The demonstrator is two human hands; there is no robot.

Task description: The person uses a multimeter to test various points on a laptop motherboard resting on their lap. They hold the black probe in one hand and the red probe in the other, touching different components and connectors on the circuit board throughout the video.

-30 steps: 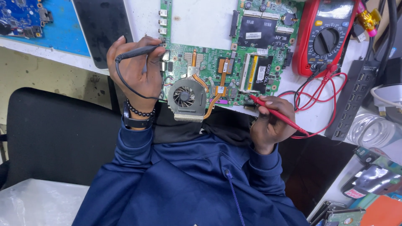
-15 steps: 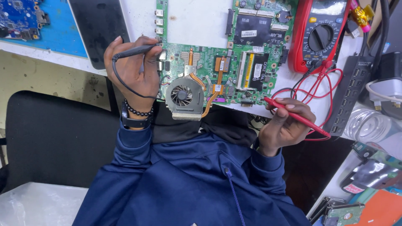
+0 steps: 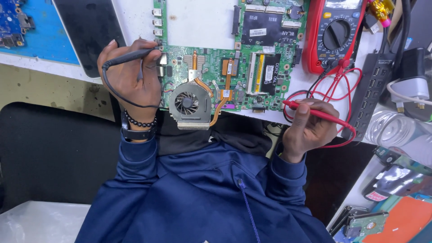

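Observation:
A green laptop motherboard (image 3: 225,67) with a round cooling fan (image 3: 186,103) and copper heat pipes lies on the white bench. My left hand (image 3: 130,81) grips a black test probe (image 3: 130,56), its tip at the board's left edge by the ports. My right hand (image 3: 310,130) grips a red test probe (image 3: 317,112), which points left with its tip just off the board's lower right corner. Red leads run up to a red multimeter (image 3: 335,33) to the right of the board.
A black power strip (image 3: 373,90) with a white plug (image 3: 411,87) stands right of the meter. A clear plastic bottle (image 3: 396,135) and a hard drive (image 3: 364,222) lie lower right. A dark tablet (image 3: 90,31) and a blue mat (image 3: 49,40) are upper left. A black chair (image 3: 54,153) is left.
My right hand with the red probe has shifted a little to the right, away from the board's lower edge. My left hand has kept the black probe at the board's left side.

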